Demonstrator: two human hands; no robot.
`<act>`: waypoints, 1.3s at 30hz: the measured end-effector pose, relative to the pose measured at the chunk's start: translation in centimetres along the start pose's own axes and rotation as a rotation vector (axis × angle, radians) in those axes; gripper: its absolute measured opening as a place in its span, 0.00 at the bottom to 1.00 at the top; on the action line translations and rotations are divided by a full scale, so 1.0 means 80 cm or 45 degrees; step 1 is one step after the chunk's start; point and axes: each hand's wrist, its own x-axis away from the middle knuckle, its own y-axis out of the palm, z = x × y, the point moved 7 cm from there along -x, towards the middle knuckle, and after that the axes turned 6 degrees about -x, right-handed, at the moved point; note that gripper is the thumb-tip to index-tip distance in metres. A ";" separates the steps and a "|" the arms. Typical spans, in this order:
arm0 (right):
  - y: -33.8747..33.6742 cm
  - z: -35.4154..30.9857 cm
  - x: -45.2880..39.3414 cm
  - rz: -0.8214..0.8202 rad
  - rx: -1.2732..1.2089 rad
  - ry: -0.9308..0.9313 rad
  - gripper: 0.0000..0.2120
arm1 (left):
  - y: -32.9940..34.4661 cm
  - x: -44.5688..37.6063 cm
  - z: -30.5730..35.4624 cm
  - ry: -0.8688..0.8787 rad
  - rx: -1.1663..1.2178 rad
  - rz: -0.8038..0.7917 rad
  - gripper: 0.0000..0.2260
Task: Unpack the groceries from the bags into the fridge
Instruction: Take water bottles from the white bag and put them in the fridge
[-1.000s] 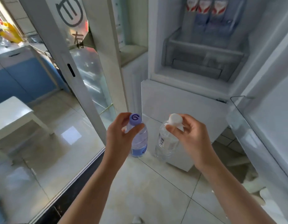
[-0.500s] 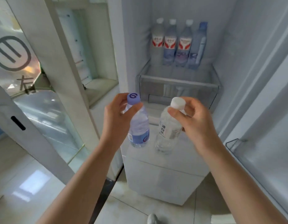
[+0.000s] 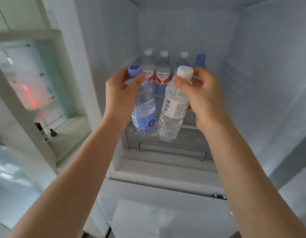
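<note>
While held before the open fridge (image 3: 188, 31): left hand (image 3: 119, 98) pinching the neck of the purple-capped bottle (image 3: 144, 107), right hand (image 3: 202, 97) pinching the neck of the white-capped bottle (image 3: 172, 112). Both bottles hanging side by side, nearly touching, above the drawer (image 3: 171, 150). Four bottles (image 3: 161, 74) standing in a row along the shelf's back edge.
</note>
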 end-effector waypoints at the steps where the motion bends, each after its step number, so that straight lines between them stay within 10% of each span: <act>1: 0.003 0.000 -0.017 0.015 -0.002 -0.001 0.09 | 0.007 -0.016 -0.002 -0.009 0.019 -0.004 0.06; 30: 0.043 0.114 -0.152 -0.085 0.305 0.039 0.19 | 0.101 -0.143 -0.137 -0.018 0.047 -0.231 0.07; 39: 0.030 0.194 -0.086 -0.143 0.386 0.268 0.38 | 0.098 -0.092 -0.193 -0.072 -0.006 -0.238 0.39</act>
